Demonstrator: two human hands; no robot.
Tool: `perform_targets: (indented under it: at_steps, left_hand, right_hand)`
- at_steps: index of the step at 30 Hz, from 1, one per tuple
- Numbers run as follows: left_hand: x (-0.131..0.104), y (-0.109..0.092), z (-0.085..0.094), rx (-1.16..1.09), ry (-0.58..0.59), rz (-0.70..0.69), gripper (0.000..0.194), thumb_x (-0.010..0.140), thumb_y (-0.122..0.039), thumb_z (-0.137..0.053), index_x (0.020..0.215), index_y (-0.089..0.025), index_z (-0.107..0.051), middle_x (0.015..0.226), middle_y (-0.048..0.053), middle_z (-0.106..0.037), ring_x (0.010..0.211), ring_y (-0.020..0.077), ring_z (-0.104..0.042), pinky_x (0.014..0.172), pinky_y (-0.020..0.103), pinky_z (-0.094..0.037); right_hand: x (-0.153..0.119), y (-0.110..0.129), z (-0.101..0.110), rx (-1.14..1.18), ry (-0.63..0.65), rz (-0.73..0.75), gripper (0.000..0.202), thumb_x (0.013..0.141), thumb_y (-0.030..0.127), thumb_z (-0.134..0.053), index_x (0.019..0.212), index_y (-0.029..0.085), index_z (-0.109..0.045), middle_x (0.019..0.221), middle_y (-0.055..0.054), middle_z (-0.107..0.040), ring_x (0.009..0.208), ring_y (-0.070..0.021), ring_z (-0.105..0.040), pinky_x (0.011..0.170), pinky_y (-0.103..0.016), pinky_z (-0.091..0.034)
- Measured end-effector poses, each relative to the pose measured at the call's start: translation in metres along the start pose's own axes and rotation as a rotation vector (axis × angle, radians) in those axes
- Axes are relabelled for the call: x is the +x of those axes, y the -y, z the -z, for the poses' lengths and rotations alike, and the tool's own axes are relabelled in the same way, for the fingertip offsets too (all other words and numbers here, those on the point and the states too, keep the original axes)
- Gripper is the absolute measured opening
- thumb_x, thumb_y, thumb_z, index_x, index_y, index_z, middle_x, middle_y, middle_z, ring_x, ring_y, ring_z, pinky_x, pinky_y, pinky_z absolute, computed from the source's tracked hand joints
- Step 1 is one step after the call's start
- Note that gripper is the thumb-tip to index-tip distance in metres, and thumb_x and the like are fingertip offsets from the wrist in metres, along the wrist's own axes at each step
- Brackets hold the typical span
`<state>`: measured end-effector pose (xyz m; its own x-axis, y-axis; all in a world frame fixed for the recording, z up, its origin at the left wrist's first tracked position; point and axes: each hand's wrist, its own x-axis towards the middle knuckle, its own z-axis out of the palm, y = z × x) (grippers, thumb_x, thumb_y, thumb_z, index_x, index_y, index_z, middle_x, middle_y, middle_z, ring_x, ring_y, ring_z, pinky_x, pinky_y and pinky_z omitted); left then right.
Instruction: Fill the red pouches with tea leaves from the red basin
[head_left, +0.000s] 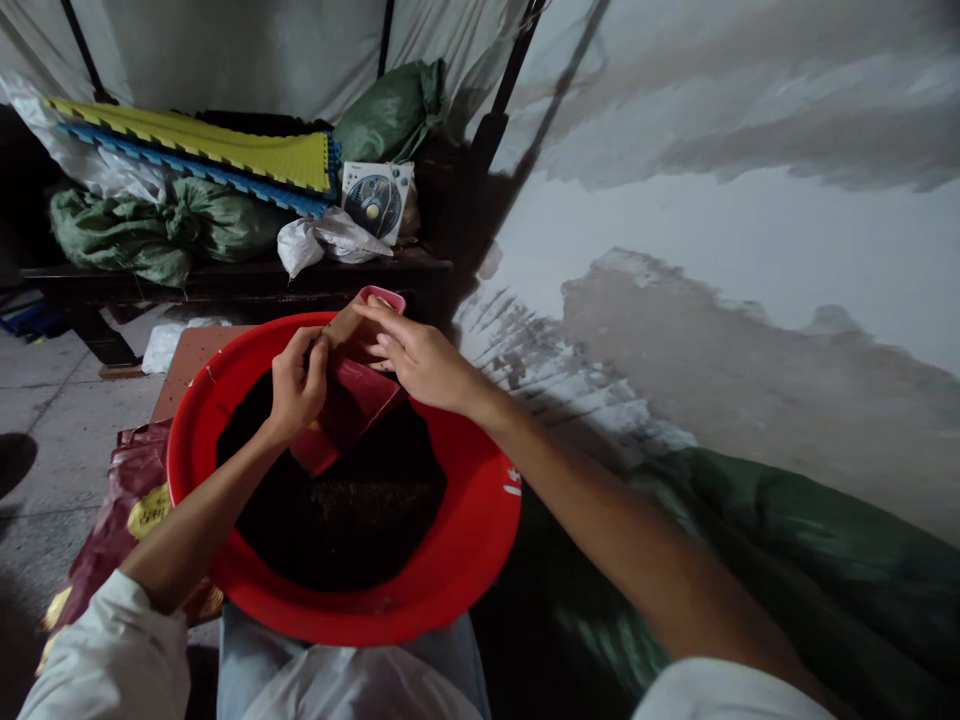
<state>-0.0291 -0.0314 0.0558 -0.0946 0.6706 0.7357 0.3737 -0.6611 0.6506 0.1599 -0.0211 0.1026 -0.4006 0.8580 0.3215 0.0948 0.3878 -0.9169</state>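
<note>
A dark red packet with a tan upper flap is held slantwise over a large red basin. My left hand is closed, pinching the packet's left edge near the top. On the other side, my right hand grips the packet's upper end, its index finger stretched along the flap. Just behind those fingers shows the rim of a pink container; the rest of it is hidden, and I cannot tell whether a hand touches it. Dark loose material fills the bottom of the basin.
Dark red printed bags lie left of the basin, by a reddish-brown board. A dark bench behind carries green sacks, yellow and blue foam mats and a box fan. Green sheeting lies right, along the wall.
</note>
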Motion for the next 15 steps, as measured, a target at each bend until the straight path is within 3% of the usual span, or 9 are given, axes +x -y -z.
perform_targets:
  at_steps: [3, 6, 8, 10, 13, 15]
  left_hand:
    - [0.006, 0.006, -0.001, -0.083, 0.023, 0.094, 0.024, 0.101, -0.037, -0.049, 0.092, -0.018, -0.063, 0.085, 0.003, -0.065, 0.079, 0.0159, -0.057, 0.077, 0.028, -0.047]
    - [0.015, 0.023, -0.001, -0.192, 0.104, 0.229, 0.025, 0.096, -0.039, -0.054, 0.082, -0.018, -0.058, 0.076, 0.001, -0.057, 0.071, 0.0142, -0.051, 0.07, 0.026, -0.043]
    - [0.021, 0.034, 0.0, -0.263, 0.123, 0.327, 0.025, 0.092, -0.039, -0.056, 0.078, -0.018, -0.056, 0.071, -0.001, -0.052, 0.065, 0.0127, -0.045, 0.064, 0.025, -0.039]
    - [0.026, 0.041, 0.003, -0.314, 0.107, 0.383, 0.023, 0.089, -0.037, -0.059, 0.077, -0.018, -0.058, 0.07, -0.001, -0.051, 0.063, 0.0116, -0.042, 0.061, 0.024, -0.037]
    - [0.028, 0.04, 0.006, -0.362, 0.088, 0.361, 0.022, 0.088, -0.036, -0.061, 0.076, -0.017, -0.061, 0.071, -0.001, -0.054, 0.065, 0.0113, -0.045, 0.064, 0.024, -0.039]
    - [0.026, 0.034, 0.006, -0.366, 0.125, 0.326, 0.024, 0.089, -0.038, -0.063, 0.077, -0.017, -0.063, 0.075, 0.0, -0.057, 0.069, 0.0119, -0.049, 0.068, 0.024, -0.042]
  right_hand:
    - [-0.002, 0.019, -0.002, -0.062, 0.002, 0.088, 0.044, 0.092, 0.016, -0.062, 0.132, 0.029, -0.07, 0.147, -0.004, -0.06, 0.117, -0.0281, -0.07, 0.1, -0.051, -0.063]
    - [-0.001, 0.033, 0.006, -0.228, 0.085, 0.171, 0.048, 0.083, 0.004, -0.06, 0.121, 0.028, -0.075, 0.128, -0.001, -0.071, 0.125, -0.028, -0.066, 0.116, -0.052, -0.05]
    - [0.002, 0.031, 0.017, -0.326, 0.044, 0.246, 0.051, 0.079, 0.0, -0.057, 0.116, 0.029, -0.076, 0.126, 0.0, -0.072, 0.132, -0.0276, -0.061, 0.125, -0.053, -0.039]
    - [0.007, 0.018, 0.032, -0.353, -0.083, 0.316, 0.051, 0.08, 0.002, -0.055, 0.118, 0.031, -0.075, 0.135, 0.0, -0.068, 0.139, -0.0273, -0.055, 0.127, -0.053, -0.034]
    - [0.016, -0.02, 0.05, -0.261, -0.235, 0.336, 0.048, 0.088, 0.013, -0.056, 0.129, 0.034, -0.068, 0.149, -0.001, -0.058, 0.143, -0.027, -0.05, 0.123, -0.054, -0.038]
    - [0.02, -0.048, 0.051, -0.147, -0.163, 0.286, 0.052, 0.089, 0.025, -0.063, 0.141, 0.034, -0.058, 0.154, -0.005, -0.053, 0.14, -0.0282, -0.053, 0.117, -0.056, -0.044]
